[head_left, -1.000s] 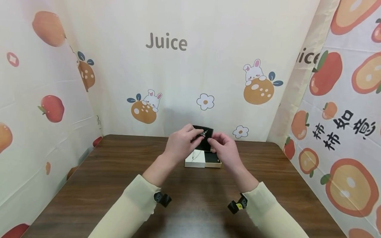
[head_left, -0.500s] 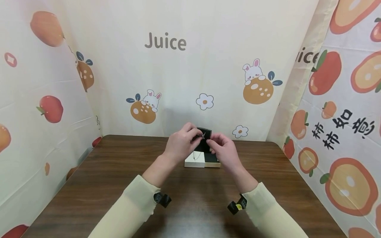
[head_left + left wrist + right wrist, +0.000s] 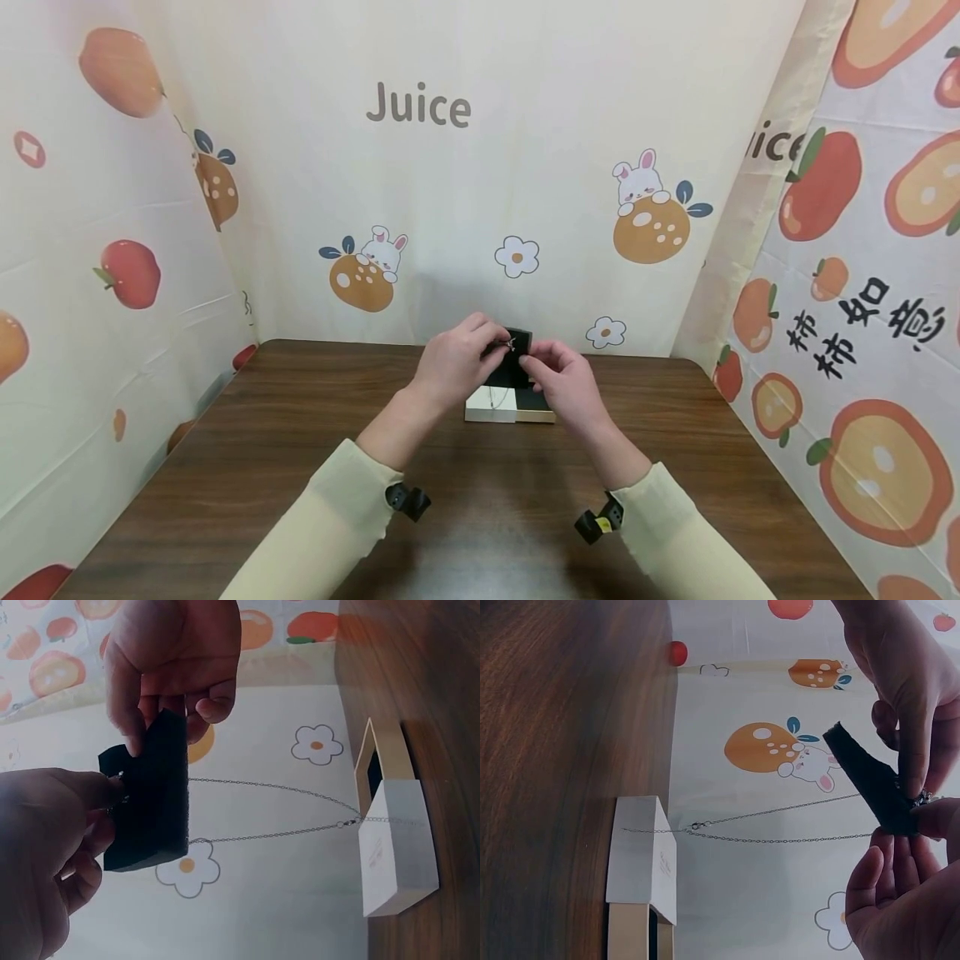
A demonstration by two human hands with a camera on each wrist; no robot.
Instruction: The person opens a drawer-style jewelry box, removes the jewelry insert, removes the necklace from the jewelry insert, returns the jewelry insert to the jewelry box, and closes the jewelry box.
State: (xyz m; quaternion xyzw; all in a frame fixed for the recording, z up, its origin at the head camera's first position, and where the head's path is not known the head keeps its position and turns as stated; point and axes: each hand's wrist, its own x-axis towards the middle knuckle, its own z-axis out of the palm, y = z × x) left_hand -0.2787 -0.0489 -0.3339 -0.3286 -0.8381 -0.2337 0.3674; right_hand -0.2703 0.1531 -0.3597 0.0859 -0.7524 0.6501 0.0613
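Note:
Above the table, both hands hold a black jewelry pad (image 3: 517,367) that carries a silver necklace. My left hand (image 3: 459,358) pinches the pad's left side near the small shiny pendant (image 3: 512,343). With thumb and fingers, my right hand (image 3: 561,372) grips the opposite edge. From the pad's underside the thin necklace chain (image 3: 270,786) hangs in two strands, and its clasp (image 3: 699,825) is at the lower end. Fingers partly cover the pendant in both wrist views. Below the pad stands a small box with a white sleeve (image 3: 491,405) and a cream drawer (image 3: 390,754) partly slid out.
The box rests on a brown wooden table (image 3: 360,400), near its back edge. The loose end of the chain lies over the white sleeve. Printed curtains (image 3: 300,167) with fruit and rabbits hang behind the table and at both sides.
The black pad has come down slightly and its face has turned, so it looks narrower in the head view. Both hands keep their hold and have barely shifted.

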